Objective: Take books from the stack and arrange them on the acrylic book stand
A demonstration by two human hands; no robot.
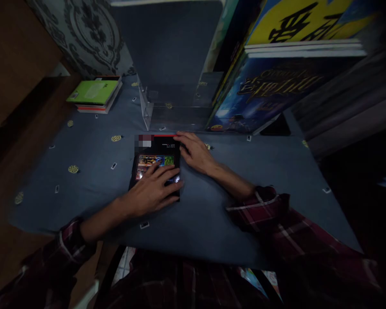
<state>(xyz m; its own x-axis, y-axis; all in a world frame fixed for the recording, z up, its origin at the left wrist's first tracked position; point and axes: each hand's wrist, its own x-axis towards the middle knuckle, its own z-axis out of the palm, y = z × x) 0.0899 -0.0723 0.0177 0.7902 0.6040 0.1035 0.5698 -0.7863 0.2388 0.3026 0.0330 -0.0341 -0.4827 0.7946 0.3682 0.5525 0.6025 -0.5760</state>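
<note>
A black book (157,148) with colourful pictures on its cover and a red strip along its far edge lies on the cloth-covered table in front of me. My left hand (154,189) rests flat on its lower half, fingers spread, covering part of the pictures. At the book's far right corner, my right hand (196,152) touches the edge with its fingertips. Its fingers are stretched out, the thumb a little apart. Whether those fingertips hold the cover is hard to see in the dim light.
Behind the book stands a clear acrylic book stand (176,116) with a grey upright panel. To its right, several large books (263,94) stand upright, a dark flat object (276,125) beside them. A small stack of books (94,92) lies at the back left. Patterned blue-grey cloth (212,223) covers the table.
</note>
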